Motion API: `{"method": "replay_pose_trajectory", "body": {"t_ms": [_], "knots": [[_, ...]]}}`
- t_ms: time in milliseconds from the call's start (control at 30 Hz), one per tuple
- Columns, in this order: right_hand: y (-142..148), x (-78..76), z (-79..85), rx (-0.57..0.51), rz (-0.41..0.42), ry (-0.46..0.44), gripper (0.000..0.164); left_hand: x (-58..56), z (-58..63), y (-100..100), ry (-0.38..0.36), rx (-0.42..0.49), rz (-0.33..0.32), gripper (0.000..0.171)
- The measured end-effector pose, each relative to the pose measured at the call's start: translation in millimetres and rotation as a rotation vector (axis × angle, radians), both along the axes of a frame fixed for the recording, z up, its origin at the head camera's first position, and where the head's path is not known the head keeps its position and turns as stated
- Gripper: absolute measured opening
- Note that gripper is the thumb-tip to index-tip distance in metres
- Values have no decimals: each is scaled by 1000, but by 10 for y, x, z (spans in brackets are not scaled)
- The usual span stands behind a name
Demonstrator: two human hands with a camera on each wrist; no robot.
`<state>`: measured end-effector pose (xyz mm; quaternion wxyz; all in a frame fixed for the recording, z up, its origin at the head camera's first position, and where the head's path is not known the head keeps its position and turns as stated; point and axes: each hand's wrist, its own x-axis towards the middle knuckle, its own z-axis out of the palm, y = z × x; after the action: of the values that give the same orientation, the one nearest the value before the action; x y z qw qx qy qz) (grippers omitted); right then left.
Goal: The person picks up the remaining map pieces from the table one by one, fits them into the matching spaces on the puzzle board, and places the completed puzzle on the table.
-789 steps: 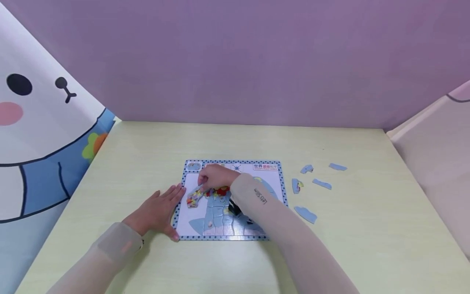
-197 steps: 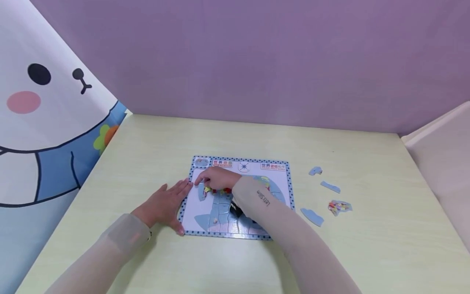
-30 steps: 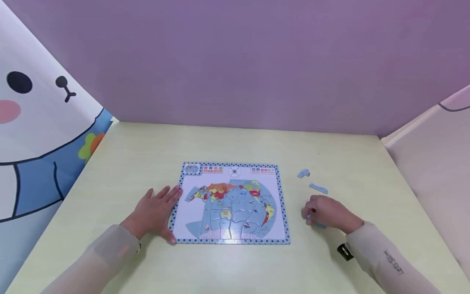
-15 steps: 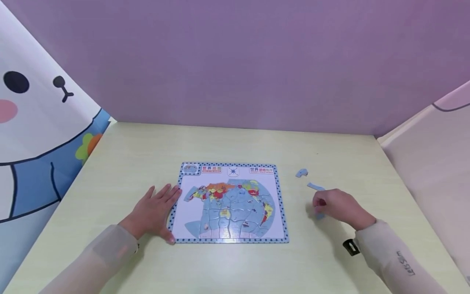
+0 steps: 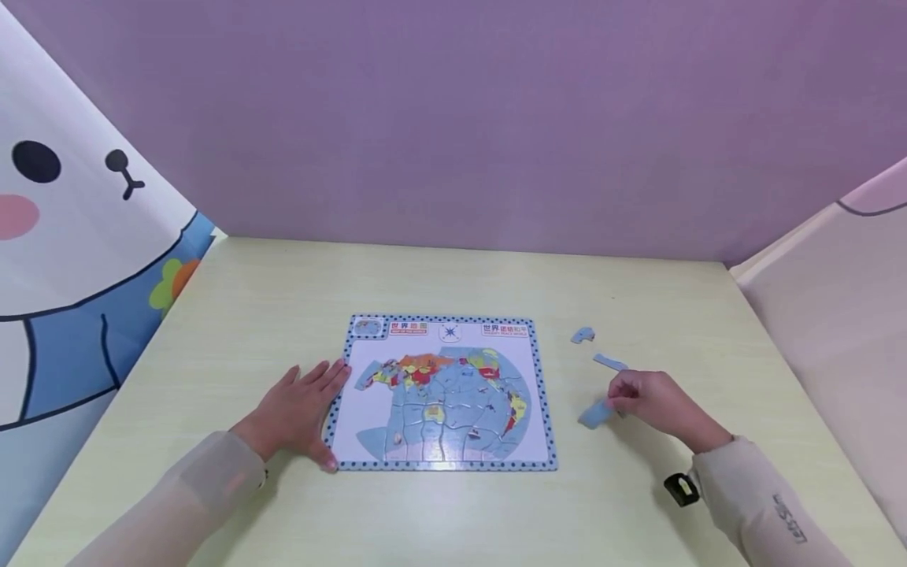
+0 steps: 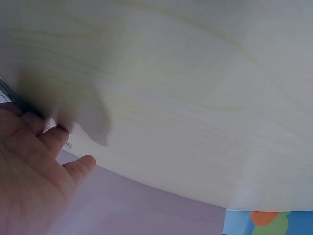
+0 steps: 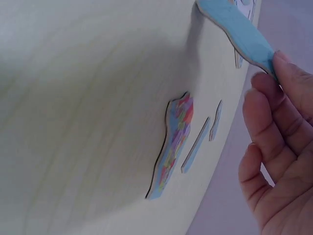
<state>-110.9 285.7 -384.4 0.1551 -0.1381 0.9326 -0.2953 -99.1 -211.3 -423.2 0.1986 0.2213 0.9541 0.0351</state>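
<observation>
My right hand (image 5: pixel 655 402) pinches a blue puzzle piece (image 5: pixel 595 413) by one end, thumb against fingertips. In the right wrist view that piece (image 7: pixel 239 34) is wavy-edged and lifted off the table. A multicoloured puzzle piece (image 7: pixel 176 142) lies below it, hidden behind the hand in the head view. My left hand (image 5: pixel 298 411) rests with fingers extended along the left border of the world map puzzle board (image 5: pixel 549 394). Blue and coloured pieces fill the map's middle and right; its left part shows bare white. The left wrist view shows my left hand (image 6: pixel 34 171) at its edge.
Right of the board lie a small blue puzzle piece (image 5: pixel 583 335) and a narrow blue strip piece (image 5: pixel 609 361). They rest on a pale wooden table (image 5: pixel 439 520). A purple wall (image 5: pixel 468 126) stands behind it, and a printed cloth (image 5: pixel 85 236) hangs at the left.
My right hand has left the map's upper left, moved right and raised the blue piece off the table. The map's upper-left pieces have shifted into place since the earliest frame. My left hand stays put.
</observation>
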Motion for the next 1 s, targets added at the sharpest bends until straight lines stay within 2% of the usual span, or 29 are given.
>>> {"method": "replay_pose_trajectory", "body": {"t_ms": [100, 267, 367, 533, 600, 833, 1000], "knots": [[30, 16, -2, -17, 16, -16, 3, 2, 5, 1, -25, -3, 14, 133], [67, 11, -25, -17, 45, -60, 10, 21, 7, 0, -65, 3, 35, 134], [91, 5, -50, -3, 71, -95, 14, 11, 2, 3, -66, 17, 32, 134], [130, -3, -104, 10, 127, -85, 16, -17, -2, 10, -62, 28, 28, 134], [138, -5, -124, 1, 127, -81, 15, -18, 0, 14, -68, 31, 31, 134], [157, 19, -159, -82, 58, -158, 6, -3, 21, 31, -74, 17, 25, 134], [132, 47, -201, -79, 41, -133, 2, -13, 34, 22, -47, -2, 7, 133]]}}
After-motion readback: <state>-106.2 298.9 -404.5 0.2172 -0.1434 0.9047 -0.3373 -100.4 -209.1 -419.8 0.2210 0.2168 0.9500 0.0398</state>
